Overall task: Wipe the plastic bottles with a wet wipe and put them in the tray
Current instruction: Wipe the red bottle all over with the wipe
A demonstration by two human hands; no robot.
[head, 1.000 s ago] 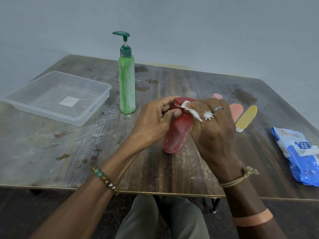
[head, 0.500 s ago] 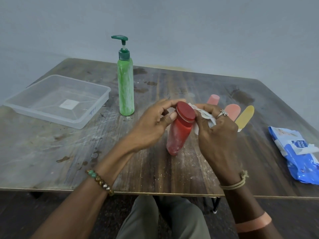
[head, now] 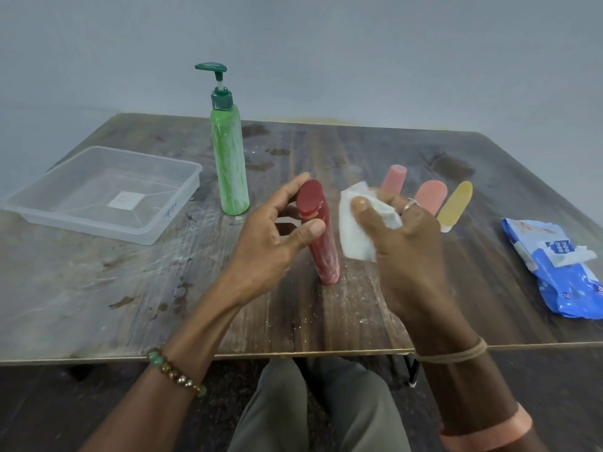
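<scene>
While your left hand is gripping the red bottle just under its cap, thumb on the near side and fingers curling round the far side, your right hand is pinching a crumpled wet wipe between thumb and fingers. You are holding the two hands apart, the wipe hanging just right of the bottle with a thin gap showing between them. The red bottle is standing almost upright, its base seeming to rest on the wooden table toward the near edge. Just beyond your right hand, a pink bottle, a salmon bottle and a yellow bottle are lying side by side. A green pump bottle is standing far-left of your hands, and the clear tray is sitting further left, well apart from the red bottle. A blue wipes pack is lying at the right edge
</scene>
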